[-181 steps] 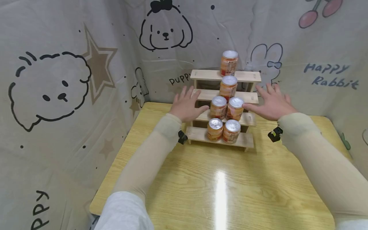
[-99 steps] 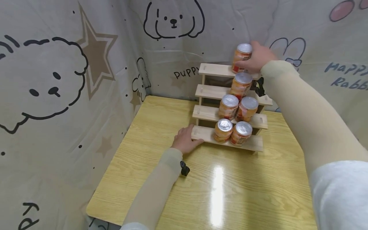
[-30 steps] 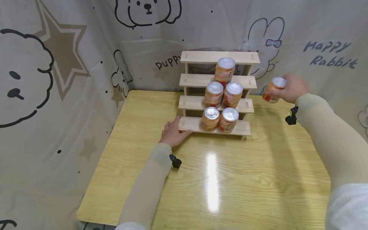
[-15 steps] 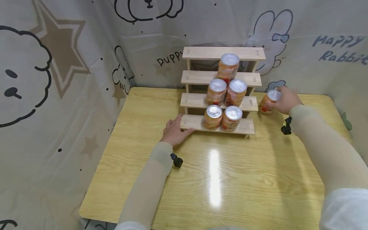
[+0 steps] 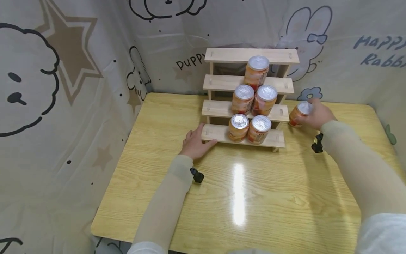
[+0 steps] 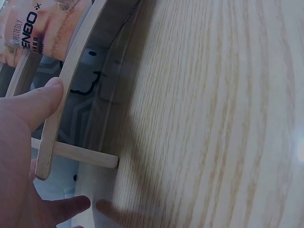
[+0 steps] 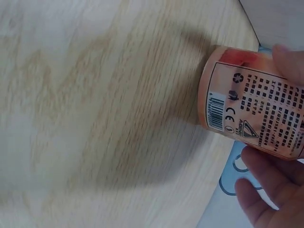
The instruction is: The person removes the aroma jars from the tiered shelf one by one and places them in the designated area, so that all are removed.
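My right hand (image 5: 318, 115) holds an orange can (image 5: 298, 114) with a silver lid, right of the four-tier wooden stand. In the right wrist view the can's printed label and barcode show, its base close over the tabletop. The thumb is on one side of the can (image 7: 256, 102), fingers on the other. My left hand (image 5: 194, 144) holds the left end of the stand's (image 5: 219, 133) lowest step, thumb against its front edge in the left wrist view. Matching cans stand on the steps: one (image 5: 256, 73) on the second from top, two (image 5: 243, 100) below, two (image 5: 238, 128) at the bottom.
The top step (image 5: 226, 55) carries no can. The light wood table (image 5: 177, 215) meets patterned cloth (image 5: 171, 46) at the back and sides. A strip of glare lies on the table in front of the stand.
My right hand took the can off the top step and brought it right and down beside the stand. My left hand came from above the steps to the lowest step's left end.
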`<state>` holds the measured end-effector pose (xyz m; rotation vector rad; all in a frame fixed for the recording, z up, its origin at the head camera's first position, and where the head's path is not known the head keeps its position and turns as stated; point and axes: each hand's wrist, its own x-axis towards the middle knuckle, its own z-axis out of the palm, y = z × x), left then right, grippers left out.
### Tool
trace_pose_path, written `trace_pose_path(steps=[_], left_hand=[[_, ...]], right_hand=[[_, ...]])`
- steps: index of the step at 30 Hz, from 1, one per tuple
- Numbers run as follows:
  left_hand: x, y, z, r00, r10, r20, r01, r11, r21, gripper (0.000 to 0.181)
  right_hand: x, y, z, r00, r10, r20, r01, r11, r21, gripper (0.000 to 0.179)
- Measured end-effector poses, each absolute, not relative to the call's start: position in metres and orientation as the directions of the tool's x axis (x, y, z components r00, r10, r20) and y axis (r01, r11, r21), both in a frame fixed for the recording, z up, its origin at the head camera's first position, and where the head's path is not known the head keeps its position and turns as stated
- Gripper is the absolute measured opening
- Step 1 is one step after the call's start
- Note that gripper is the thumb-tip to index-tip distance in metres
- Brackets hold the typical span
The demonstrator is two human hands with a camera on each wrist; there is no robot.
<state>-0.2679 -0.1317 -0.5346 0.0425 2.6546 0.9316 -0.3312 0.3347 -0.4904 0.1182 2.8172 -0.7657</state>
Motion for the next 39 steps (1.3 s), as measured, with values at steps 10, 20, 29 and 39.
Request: trace_pose_path(steps=[10, 20, 29, 39], left_hand=[[-0.267, -0.132, -0.535, -0.948, 0.128, -0.290, -0.085, 0.780, 0.620, 0.098], [-0.267, -0.134, -0.537, -0.951, 0.138, -0.276, -0.067, 0.781, 0.621, 0.098], [-0.261, -0.134, -0.532, -0.951, 0.138, -0.275, -0.063, 0.786, 0.615, 0.094], [-0.262, -0.132, -0.531, -0.955, 0.148, -0.256, -0.038, 0.798, 0.602, 0.094]], right_hand=[[-0.335, 0.346, -0.441, -0.955, -0.051, -0.292, 0.074, 0.913, -0.402, 0.123], [-0.344, 0.352, -0.378, -0.973, -0.042, -0.227, 0.046, 0.929, -0.367, 0.106], [-0.350, 0.326, -0.348, -0.983, -0.044, -0.176, 0.021, 0.935, -0.355, 0.101], [-0.357, 0.286, -0.316, -0.980, -0.167, -0.104, -0.121, 0.929, -0.350, 0.096]])
